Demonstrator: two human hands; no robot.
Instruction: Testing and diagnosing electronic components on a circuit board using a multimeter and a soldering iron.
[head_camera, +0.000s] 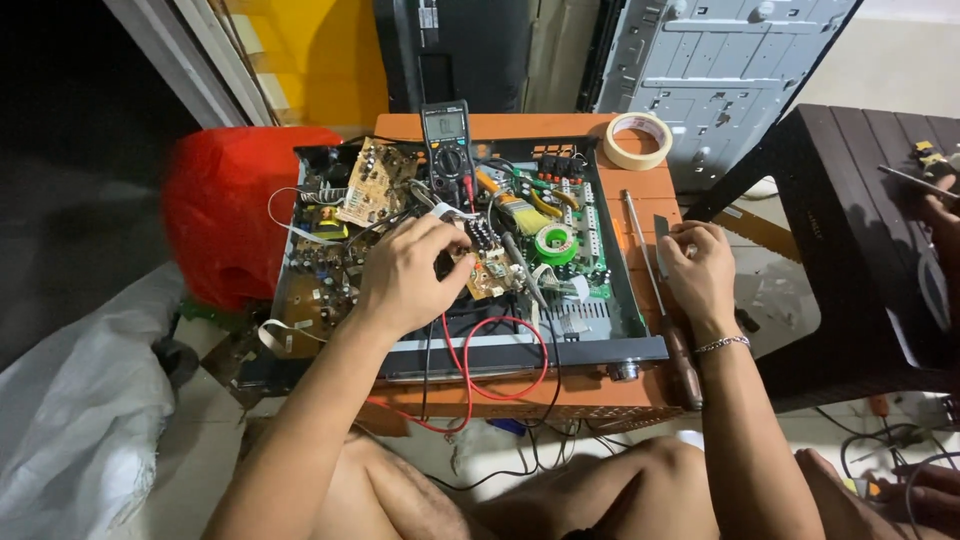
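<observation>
An opened electronic unit (620, 345) with circuit boards inside lies on a small orange table (655, 195). My left hand (410, 270) reaches into its middle, fingers curled over a small brown board (492, 272); whether it grips anything is unclear. My right hand (700, 265), with a bracelet on the wrist, rests on the table just right of the unit, fingers bent next to a long screwdriver (655, 285) and a small flat blade (661, 228). A multimeter (447, 140) lies at the unit's back, its red and black leads (500, 355) looping over the front edge.
A roll of masking tape (637, 140) sits at the table's back right corner. A green solder spool (553, 243) and a brush (520, 212) lie inside the unit. A red container (230, 210) stands left, a dark stool (860, 230) right. My bare legs are below.
</observation>
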